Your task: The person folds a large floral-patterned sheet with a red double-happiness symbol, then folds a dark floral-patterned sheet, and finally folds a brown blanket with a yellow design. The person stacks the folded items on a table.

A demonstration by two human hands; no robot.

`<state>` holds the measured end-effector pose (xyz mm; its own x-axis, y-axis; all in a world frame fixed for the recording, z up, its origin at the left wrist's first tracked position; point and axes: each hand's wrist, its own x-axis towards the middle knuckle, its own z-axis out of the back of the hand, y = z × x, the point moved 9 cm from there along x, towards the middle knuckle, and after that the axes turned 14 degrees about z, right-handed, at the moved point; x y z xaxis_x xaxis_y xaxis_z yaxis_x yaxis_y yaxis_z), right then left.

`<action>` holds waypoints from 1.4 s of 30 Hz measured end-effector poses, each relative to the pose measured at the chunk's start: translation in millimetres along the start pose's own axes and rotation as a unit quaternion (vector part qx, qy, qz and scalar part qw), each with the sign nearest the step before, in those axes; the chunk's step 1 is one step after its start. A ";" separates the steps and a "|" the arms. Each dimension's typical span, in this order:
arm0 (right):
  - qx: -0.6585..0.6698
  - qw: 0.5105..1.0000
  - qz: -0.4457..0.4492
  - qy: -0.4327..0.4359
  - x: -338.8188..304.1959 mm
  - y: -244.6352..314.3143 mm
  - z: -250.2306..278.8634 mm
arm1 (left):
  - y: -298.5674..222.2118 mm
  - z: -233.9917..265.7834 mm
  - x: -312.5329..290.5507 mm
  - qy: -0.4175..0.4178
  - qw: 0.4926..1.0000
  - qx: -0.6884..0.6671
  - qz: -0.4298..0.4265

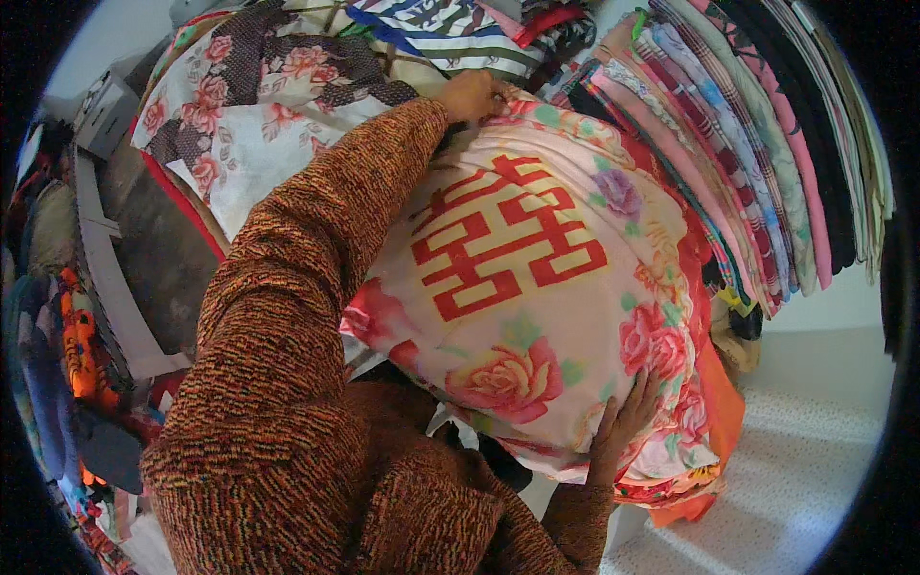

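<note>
A pale pink cloth (561,331), printed with a large red character pattern and roses, lies folded over a stack of bright fabrics in front of me. My left hand (471,98) reaches to the far edge of this cloth, its fingers curled and closed on the fabric there; the fingertips are partly hidden. At the near right side, my right hand (625,417) rests flat on the cloth, fingers stretched out and thumb apart. Red and orange fabric (724,393) sticks out from under the cloth on the right.
On the left lies a white and dark rose-printed cloth (278,120) with a red edge. Striped fabric (460,38) is piled behind. Many folded textiles (757,144) are stacked at the far right. Orange and dark clothes (81,335) stand along the left rim, near a white box (105,115).
</note>
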<state>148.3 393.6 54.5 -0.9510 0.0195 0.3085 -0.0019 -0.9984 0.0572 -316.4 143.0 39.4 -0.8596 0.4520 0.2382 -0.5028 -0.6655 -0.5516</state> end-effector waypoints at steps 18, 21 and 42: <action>0.012 1.000 0.001 -0.004 -0.2 -0.7 -3.4 | 7.9 -69.7 81.4 0.023 0.981 -0.188 0.042; 0.012 1.000 -0.009 -0.017 -4.4 -4.5 -7.4 | -1.8 -15.8 61.1 -0.070 0.977 -0.164 0.115; 0.019 0.996 0.039 -0.079 -3.9 -1.1 1.9 | -144.9 18.3 -241.7 -0.057 0.983 -0.005 -0.173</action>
<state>152.6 394.7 55.0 -0.8876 -0.0471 0.4581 0.0846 -0.9945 0.0617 -37.4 119.4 76.3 -0.6417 0.5806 0.5012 -0.7669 -0.4769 -0.4294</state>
